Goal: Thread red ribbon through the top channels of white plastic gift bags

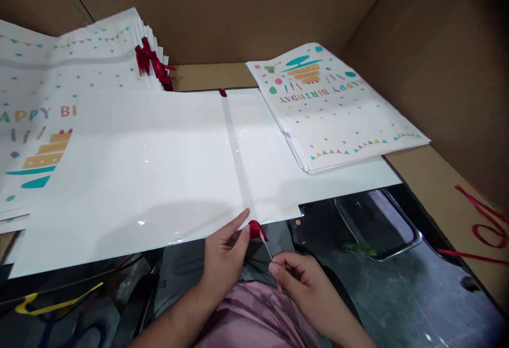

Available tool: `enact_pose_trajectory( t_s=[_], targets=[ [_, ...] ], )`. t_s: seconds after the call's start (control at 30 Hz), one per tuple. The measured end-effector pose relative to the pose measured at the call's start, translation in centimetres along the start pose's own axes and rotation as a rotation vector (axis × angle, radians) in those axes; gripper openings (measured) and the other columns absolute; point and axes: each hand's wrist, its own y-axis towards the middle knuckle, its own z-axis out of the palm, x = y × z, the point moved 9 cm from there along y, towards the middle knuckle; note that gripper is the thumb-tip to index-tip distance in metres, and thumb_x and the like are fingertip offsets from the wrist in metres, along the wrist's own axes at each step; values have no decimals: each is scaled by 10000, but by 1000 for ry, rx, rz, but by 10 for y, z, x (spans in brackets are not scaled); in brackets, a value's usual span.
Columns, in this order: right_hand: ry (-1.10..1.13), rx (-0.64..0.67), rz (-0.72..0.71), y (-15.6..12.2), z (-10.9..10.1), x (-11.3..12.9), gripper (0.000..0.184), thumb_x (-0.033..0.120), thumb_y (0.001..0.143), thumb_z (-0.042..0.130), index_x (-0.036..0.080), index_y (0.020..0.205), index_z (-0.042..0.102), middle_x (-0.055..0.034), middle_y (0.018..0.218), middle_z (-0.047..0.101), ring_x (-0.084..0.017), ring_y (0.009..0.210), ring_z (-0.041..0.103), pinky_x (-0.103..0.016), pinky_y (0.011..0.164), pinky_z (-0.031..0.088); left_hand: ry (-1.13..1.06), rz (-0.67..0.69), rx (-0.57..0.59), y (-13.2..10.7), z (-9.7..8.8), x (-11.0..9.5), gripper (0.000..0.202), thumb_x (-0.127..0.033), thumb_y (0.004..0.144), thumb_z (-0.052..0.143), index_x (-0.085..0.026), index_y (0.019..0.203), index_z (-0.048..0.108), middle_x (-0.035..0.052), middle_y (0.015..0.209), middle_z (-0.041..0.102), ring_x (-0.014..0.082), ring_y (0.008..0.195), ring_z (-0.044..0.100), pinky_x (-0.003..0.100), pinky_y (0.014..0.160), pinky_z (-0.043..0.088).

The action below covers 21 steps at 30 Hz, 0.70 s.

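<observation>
A large glossy white sheet (pixel 159 162) lies flat before me, its near edge hanging over the table. My left hand (pixel 225 255) pinches that near edge beside a red ribbon end (pixel 255 229). My right hand (pixel 298 279) is closed on a thin metal rod (pixel 267 247) that runs up to the red ribbon. A second bit of red ribbon (pixel 223 93) shows at the sheet's far edge, in line with a shiny strip down the sheet.
A pile of white "Happy Birthday" printed sheets (pixel 334 109) rests at the right, and a bigger stack with red ribbons (pixel 153 64) at the left. Cardboard walls (pixel 437 61) close the back and right. Loose red ribbon (pixel 485 220) lies at far right. A metal tray (pixel 377 226) sits below.
</observation>
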Motion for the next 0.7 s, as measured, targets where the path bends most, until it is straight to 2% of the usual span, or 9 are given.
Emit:
enact_pose_trajectory(
  t_s=[0.07,0.17,0.23,0.3,0.37,0.5,0.53,0.63,0.7],
  targets=[
    [-9,-52,-25,7,-3,7,497,571,911,554,140,663,579,3,572,490,-92,555,404,-226,549,294,7,35,26,-1,4,0,357,-315,852,683,-180,1177,741,59,1014,784,191,917,755,290,913,582],
    [70,-128,-63,13,-11,13,474,604,859,607,134,808,644,-7,646,542,-105,615,454,-221,595,347,16,67,40,-1,5,0,309,-303,850,693,-211,1137,759,56,1089,765,208,990,744,314,967,564],
    [102,-44,-46,9,-7,7,450,582,814,681,135,844,653,-7,681,555,-107,649,472,-218,620,361,15,61,5,1,1,-1,298,-309,840,702,-211,1114,769,59,1059,770,212,957,753,305,928,582],
    [94,121,-8,5,6,-2,448,567,818,693,131,743,624,-3,644,539,-90,609,439,-211,586,326,19,57,-41,3,-5,-1,295,-311,832,705,-202,1096,775,63,1034,774,213,927,759,290,888,596],
    [88,196,16,7,14,-8,509,602,848,649,132,664,579,5,576,511,-71,535,374,-212,531,269,40,81,-43,2,-7,-3,292,-300,833,696,-197,1094,777,66,1019,778,210,917,761,280,874,599],
    [205,27,-23,23,6,2,596,723,833,584,136,730,591,20,576,493,-55,484,297,-210,476,204,71,172,67,-2,-3,-9,275,-285,846,660,-193,1070,789,65,941,792,193,832,766,264,818,612],
    [219,48,-28,22,8,4,595,723,831,590,134,751,598,17,599,506,-54,494,299,-207,480,201,63,164,65,-2,-6,-9,262,-286,840,662,-192,1043,798,66,930,793,191,812,766,260,796,615],
    [196,289,-7,4,27,-1,523,644,821,673,130,763,602,9,634,539,-55,542,350,-197,521,229,6,81,-33,2,-20,-4,233,-299,811,686,-185,968,815,74,946,791,206,850,765,273,813,613],
    [203,380,37,-7,37,-9,522,634,808,693,131,725,583,7,607,539,-55,532,371,-197,525,241,-12,46,-53,3,-23,-2,222,-308,799,694,-184,934,820,75,922,793,217,866,763,292,831,610]
  ],
)
